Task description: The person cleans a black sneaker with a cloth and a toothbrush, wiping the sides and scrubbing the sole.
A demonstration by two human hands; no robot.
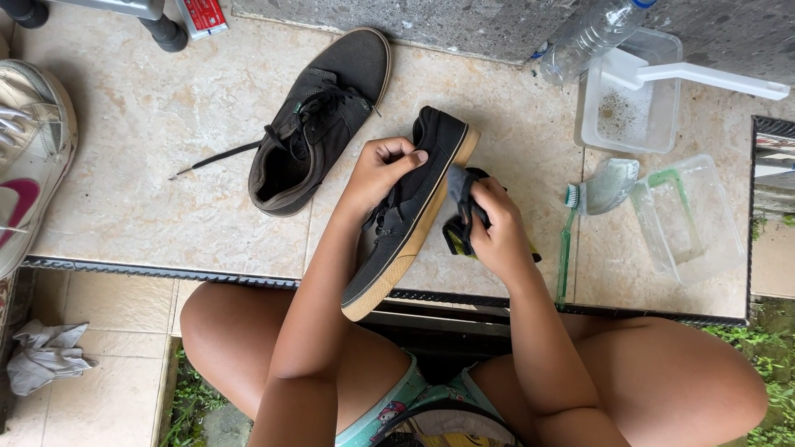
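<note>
My left hand (pixel 383 168) grips a black canvas shoe with a tan sole (pixel 406 240), holding it tilted above the tiled step with its heel end far from me. My right hand (pixel 495 230) is closed around a dark cloth with a yellow-green patch (pixel 460 217), pressed against the shoe's sole side. A second dark shoe (pixel 319 124) lies on the tiles to the left, its lace trailing out toward the left.
A green toothbrush (pixel 566 248), a clear lid (pixel 609 185) and two clear plastic tubs (pixel 633 91) (pixel 691 219) sit at right, with a plastic bottle (pixel 590 37) and white brush (pixel 704 77). White shoe (pixel 25 165) at left edge; crumpled cloth (pixel 45 356) lower left.
</note>
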